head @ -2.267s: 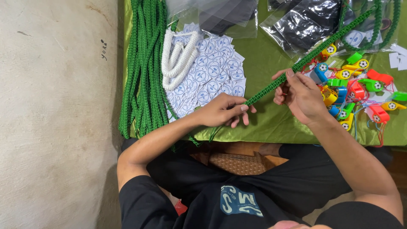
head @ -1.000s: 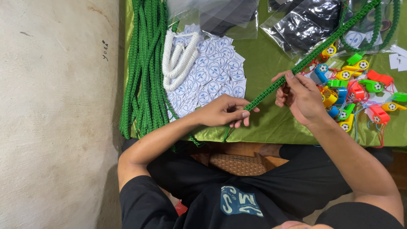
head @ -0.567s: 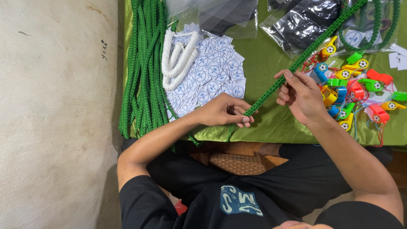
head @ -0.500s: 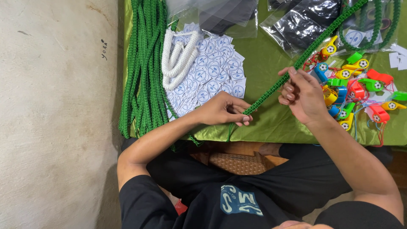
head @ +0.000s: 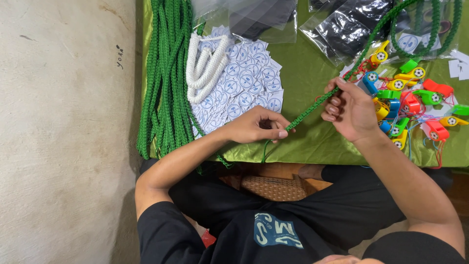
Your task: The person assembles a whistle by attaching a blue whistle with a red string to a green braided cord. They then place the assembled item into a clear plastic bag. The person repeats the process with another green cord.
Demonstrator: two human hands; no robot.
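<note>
A green braided cord (head: 307, 113) runs diagonally across the green cloth, from my left hand up toward the top right. My left hand (head: 256, 126) pinches its lower end between thumb and fingers near the table's front edge. My right hand (head: 349, 110) grips the same cord higher up, fingers curled around it. Just right of that hand lies a pile of colourful plastic whistles (head: 413, 105) with ball pictures on them.
A thick bundle of green braided cords (head: 166, 73) lies along the left edge of the green cloth (head: 312, 142). White cords (head: 205, 68) rest on a heap of round-printed paper cards (head: 244, 83). Clear plastic bags (head: 342, 29) lie at the back. A bare concrete floor is at the left.
My left hand has closed on the cord's lower end. My right hand slid slightly along the cord, which now runs taut between both hands.
</note>
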